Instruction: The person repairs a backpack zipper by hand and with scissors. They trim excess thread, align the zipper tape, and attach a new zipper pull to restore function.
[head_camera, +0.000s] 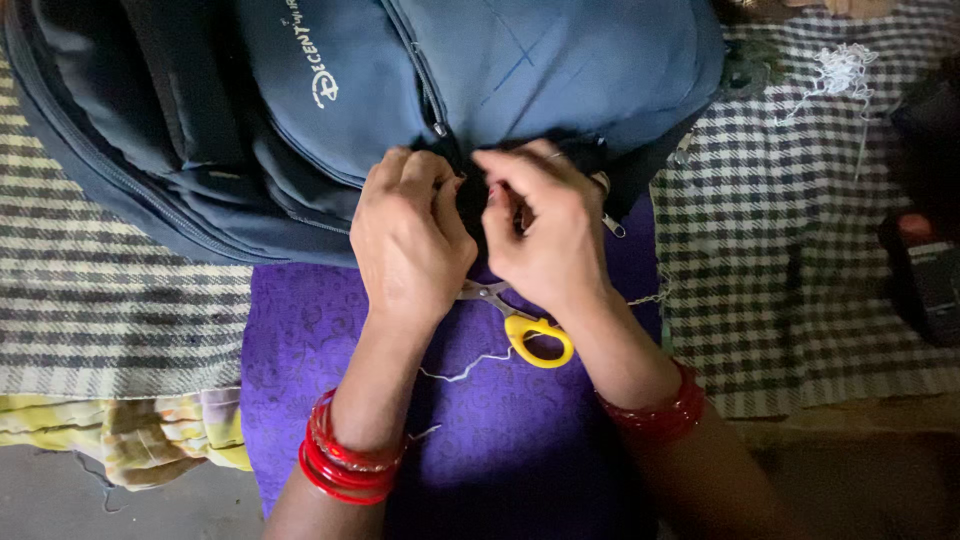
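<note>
A dark blue backpack (400, 90) lies across my lap and the mat. My left hand (408, 235) and my right hand (545, 225) meet at its lower edge, both pinching the dark fabric by a zipper. Whether a needle is in my fingers is hidden. Small scissors with yellow handles (528, 330) lie on the purple cloth (470, 430) just below my hands, beside a loose white thread (465, 368). Red bangles circle both wrists.
A checked mat (800, 250) covers the floor to the right, a striped part (110, 300) to the left. A tangle of white thread (842, 68) lies at the upper right. A dark object (925, 270) sits at the right edge. Yellow cloth (130, 430) is bunched lower left.
</note>
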